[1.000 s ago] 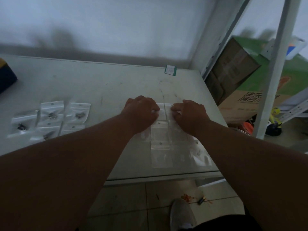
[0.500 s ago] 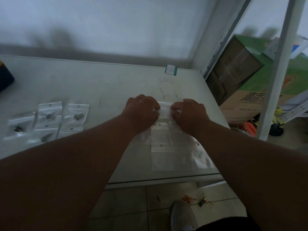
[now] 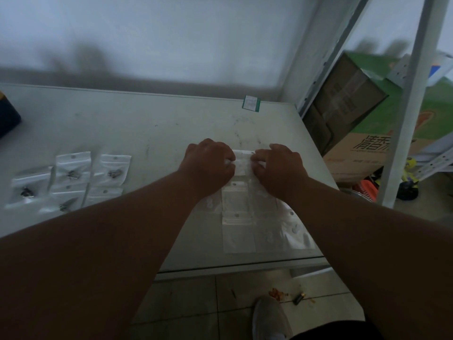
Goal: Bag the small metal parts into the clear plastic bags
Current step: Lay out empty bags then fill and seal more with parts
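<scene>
Both hands meet over one small clear plastic bag (image 3: pixel 241 163) at the far end of a spread of empty clear bags (image 3: pixel 247 224) on the white table (image 3: pixel 152 128). My left hand (image 3: pixel 208 165) pinches the bag's left edge with curled fingers. My right hand (image 3: pixel 279 168) pinches its right edge. Whether a metal part sits inside this bag is hidden by the fingers. To the left lie several filled bags (image 3: pixel 71 177), each with a small dark metal part (image 3: pixel 115 172) inside.
A green-edged label (image 3: pixel 251 103) lies near the table's back edge. A dark box (image 3: pixel 8 119) sits at the far left. Right of the table stand a white metal rack post (image 3: pixel 402 106) and cardboard boxes (image 3: pixel 362 123). Below the front edge are tiled floor and my shoe (image 3: pixel 269 317).
Both hands stay on the same bag, hardly shifting. The camera has moved slightly, so the filled bags appear a little further left.
</scene>
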